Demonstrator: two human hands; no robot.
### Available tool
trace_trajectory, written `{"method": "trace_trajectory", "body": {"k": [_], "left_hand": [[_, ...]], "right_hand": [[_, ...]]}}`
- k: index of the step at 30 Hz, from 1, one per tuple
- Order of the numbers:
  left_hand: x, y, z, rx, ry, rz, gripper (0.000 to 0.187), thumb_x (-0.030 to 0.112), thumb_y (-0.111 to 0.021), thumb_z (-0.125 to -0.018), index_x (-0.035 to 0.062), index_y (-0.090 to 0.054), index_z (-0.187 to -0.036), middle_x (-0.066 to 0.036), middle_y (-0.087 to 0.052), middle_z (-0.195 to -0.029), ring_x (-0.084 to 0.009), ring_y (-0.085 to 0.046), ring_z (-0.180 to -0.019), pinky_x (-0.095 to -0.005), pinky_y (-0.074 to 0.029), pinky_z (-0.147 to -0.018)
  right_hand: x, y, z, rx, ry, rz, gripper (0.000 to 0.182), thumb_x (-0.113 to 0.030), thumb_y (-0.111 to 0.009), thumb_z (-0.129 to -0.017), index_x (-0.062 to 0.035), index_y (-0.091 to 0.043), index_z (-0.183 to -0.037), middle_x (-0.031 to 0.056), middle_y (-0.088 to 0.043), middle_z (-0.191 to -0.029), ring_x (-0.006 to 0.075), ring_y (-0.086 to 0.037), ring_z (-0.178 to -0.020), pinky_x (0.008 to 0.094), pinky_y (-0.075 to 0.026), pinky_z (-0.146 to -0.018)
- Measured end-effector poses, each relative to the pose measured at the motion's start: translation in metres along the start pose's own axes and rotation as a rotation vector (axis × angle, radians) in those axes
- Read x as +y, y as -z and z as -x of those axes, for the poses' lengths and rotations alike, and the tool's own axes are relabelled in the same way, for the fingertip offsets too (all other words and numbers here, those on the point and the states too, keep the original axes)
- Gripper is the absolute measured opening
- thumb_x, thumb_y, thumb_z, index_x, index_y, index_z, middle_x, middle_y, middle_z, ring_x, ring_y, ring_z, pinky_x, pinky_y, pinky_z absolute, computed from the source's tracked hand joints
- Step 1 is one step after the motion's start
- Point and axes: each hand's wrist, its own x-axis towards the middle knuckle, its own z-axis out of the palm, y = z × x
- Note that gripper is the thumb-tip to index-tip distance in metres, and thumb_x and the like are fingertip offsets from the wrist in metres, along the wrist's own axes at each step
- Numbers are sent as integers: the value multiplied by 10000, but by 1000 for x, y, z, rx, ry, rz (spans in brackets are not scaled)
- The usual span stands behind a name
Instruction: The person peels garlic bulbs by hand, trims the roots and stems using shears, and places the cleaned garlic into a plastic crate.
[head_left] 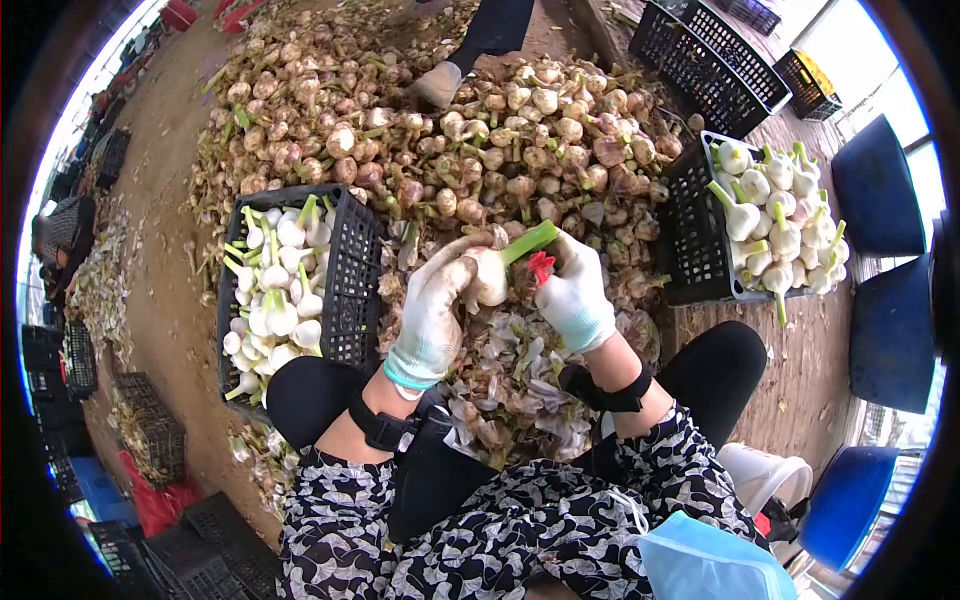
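Note:
My left hand (pixel 434 310), in a white knit glove with a teal cuff, is closed around a peeled white garlic bulb (pixel 490 278). Its thick green stem points up and right, toward my other hand. My right hand (pixel 574 298), gloved the same way, is closed with its fingertips at the stem's end. A small red piece (pixel 540 266) shows at its thumb and fingers; I cannot tell what it is. Loose papery garlic skins (pixel 520 385) lie below both hands, between my knees.
A big heap of unpeeled garlic (pixel 300 120) spreads ahead, with another person's shoe (pixel 438 84) in it. Black crates of white garlic stand at left (pixel 350 290) and right (pixel 690 230). Blue tubs (pixel 890 330) line the right side. A blue face mask (pixel 710 560) hangs near my lap.

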Motion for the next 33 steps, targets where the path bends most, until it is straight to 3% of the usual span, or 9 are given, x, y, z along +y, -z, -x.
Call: {"method": "trace_trajectory", "body": {"k": [2, 4, 12, 16, 18, 21, 28, 31, 33], "left_hand": [[-7, -1, -2, -6, 24, 82, 402, 263, -423, -941, -57, -553, -1146, -59, -628, -929, -110, -577, -817, -237, -453, -758], [-6, -3, -2, 42, 127, 58, 448, 366, -398, -957, -4, -539, -1168, -49, -626, -927, -110, -593, -751, -231, -478, -662], [2, -11, 1, 33, -152, -344, 522, 170, -692, -837, -52, -462, -1249, -76, -594, -1094, -133, -560, -984, -262, -447, -900], [14, -2, 6, -106, 172, 154, 496, 75, -661, -839, -60, -450, -1268, -107, -587, -1156, -161, -566, -1038, -278, -448, -929], [5, 5, 3, -128, 119, 44, 657, 242, -740, -771, -62, -433, -1266, -126, -572, -1153, -226, -607, -1006, -347, -526, -862], [6, 8, 3, -164, -44, 95, 708, 286, -747, -752, -46, -413, -1281, -139, -530, -1214, -253, -568, -1081, -364, -507, -903], [11, 7, 4, -115, 23, -238, 819, 315, -822, -669, -39, -406, -1279, -56, -559, -1096, -133, -566, -961, -247, -472, -829], [9, 5, 8, -128, 51, -84, 743, 218, -799, -704, -31, -410, -1285, -53, -561, -1091, -131, -572, -956, -239, -473, -819], [14, 3, 8, -148, 64, -6, 659, 141, -759, -744, -36, -423, -1282, -55, -570, -1076, -124, -572, -956, -232, -472, -819]], "right_hand": [[5, 5, 1, -15, 8, 26, 211, 0, -566, -804, 11, -601, -1012, 53, -653, -874, 87, -572, -812, 248, -465, -741], [10, 11, 2, -259, -231, -695, 184, -31, -596, -825, -3, -604, -1007, 52, -649, -875, 89, -571, -823, 243, -459, -750], [-15, 6, 1, 12, 171, 103, 197, 36, -651, -720, -2, -586, -902, 108, -634, -878, 205, -616, -793, 298, -484, -738], [-19, 27, -2, -184, 412, 199, 285, 71, -625, -676, 0, -595, -950, 127, -626, -910, 230, -623, -819, 291, -486, -754], [-7, 30, 7, -199, -185, -544, 208, 54, -553, -745, 10, -603, -942, 67, -642, -961, 164, -614, -855, 283, -488, -793], [0, 24, 16, -100, -261, -728, 201, 52, -544, -751, 13, -604, -939, 45, -635, -978, 137, -600, -856, 270, -477, -818], [-6, 17, -2, -53, 219, 167, 128, 25, -531, -806, 5, -609, -905, 72, -639, -816, 158, -595, -751, 284, -486, -706], [24, 36, -22, 301, -191, -155, 196, 48, -427, -849, 19, -608, -920, 80, -640, -830, 148, -593, -746, 290, -501, -690], [39, 46, -19, -205, -124, 211, 242, 23, -515, -758, 31, -598, -985, 161, -653, -915, 276, -626, -827, 342, -507, -766]]}}
